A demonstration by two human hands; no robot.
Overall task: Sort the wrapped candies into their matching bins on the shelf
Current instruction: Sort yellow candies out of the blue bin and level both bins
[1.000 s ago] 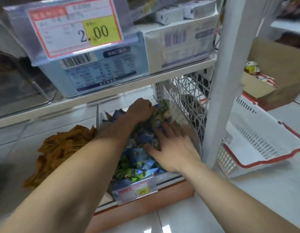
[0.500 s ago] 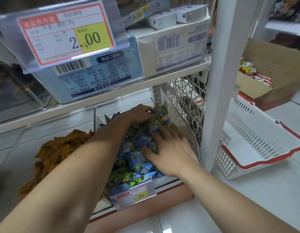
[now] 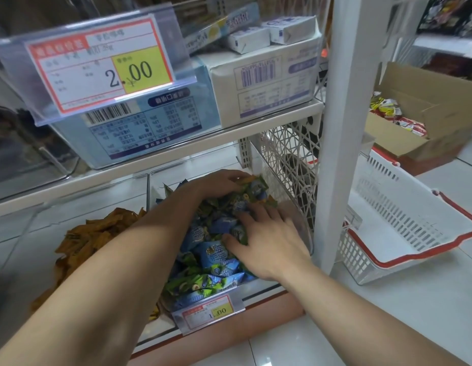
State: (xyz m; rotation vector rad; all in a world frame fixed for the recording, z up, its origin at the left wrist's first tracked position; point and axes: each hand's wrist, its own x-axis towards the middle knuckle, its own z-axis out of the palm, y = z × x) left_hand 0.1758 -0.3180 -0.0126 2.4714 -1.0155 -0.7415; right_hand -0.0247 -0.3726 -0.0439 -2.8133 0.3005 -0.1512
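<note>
wrapped candies point(image 3: 211, 257) in blue and green foil lie heaped in a clear bin point(image 3: 149, 186) at the right end of the lower shelf, piled from its front lip to its back wall. the right hand point(image 3: 266, 241) lies flat on the near side of the heap, fingers straight and spread apart, palm down on the wrappers. the left hand point(image 3: 224, 180) reaches to the back of the heap with its fingers bent down over the wrappers there; i cannot tell whether they pinch one. a small price tag point(image 3: 208, 311) hangs on the bin's front. in the bin just to the left lies a pile of orange-brown packets point(image 3: 89, 239). a white post point(image 3: 343, 128) stands just right of the bin, and beyond it a white basket point(image 3: 403, 223) with a red rim sits on the floor, near a cardboard box point(image 3: 427, 122).
</note>
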